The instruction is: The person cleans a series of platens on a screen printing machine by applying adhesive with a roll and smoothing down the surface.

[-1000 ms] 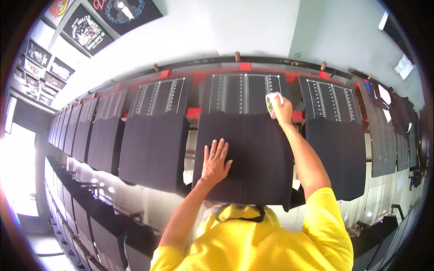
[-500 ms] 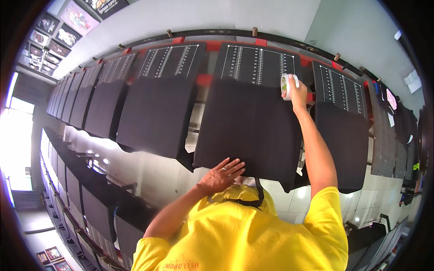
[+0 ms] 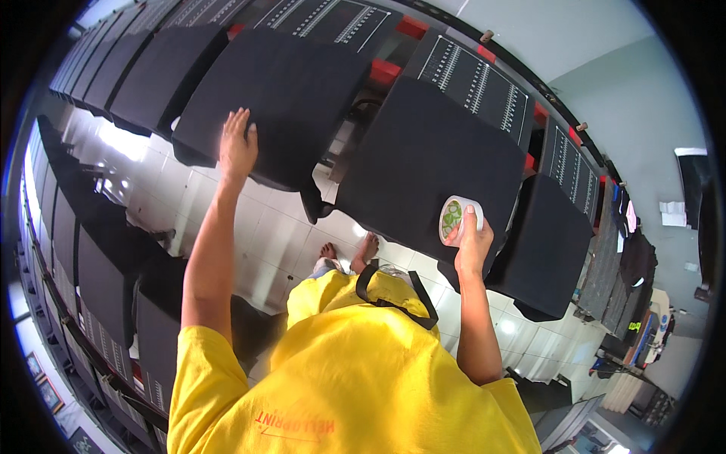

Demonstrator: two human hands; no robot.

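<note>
My right hand (image 3: 475,244) is closed around a white roll of tape (image 3: 473,208) with a green pattern inside its core. It holds the roll over the near right part of a black cloth (image 3: 439,155), draped on a board with white ruler scales (image 3: 475,79). My left hand (image 3: 237,147) lies with fingers stretched out at the near edge of another black cloth (image 3: 280,98), on the board to the left. Whether its palm presses on that cloth is hard to tell.
More cloth-covered boards run to the far left, and one black-draped board (image 3: 546,242) stands at right. Red brackets (image 3: 386,72) and a dark rail (image 3: 522,64) lie behind. Another row of dark boards (image 3: 102,280) is at left. Pale floor tiles (image 3: 265,242) show between.
My left hand has moved left from the middle cloth to the neighbouring one. The right hand has come nearer with the tape roll, away from the ruler scales. The view has turned.
</note>
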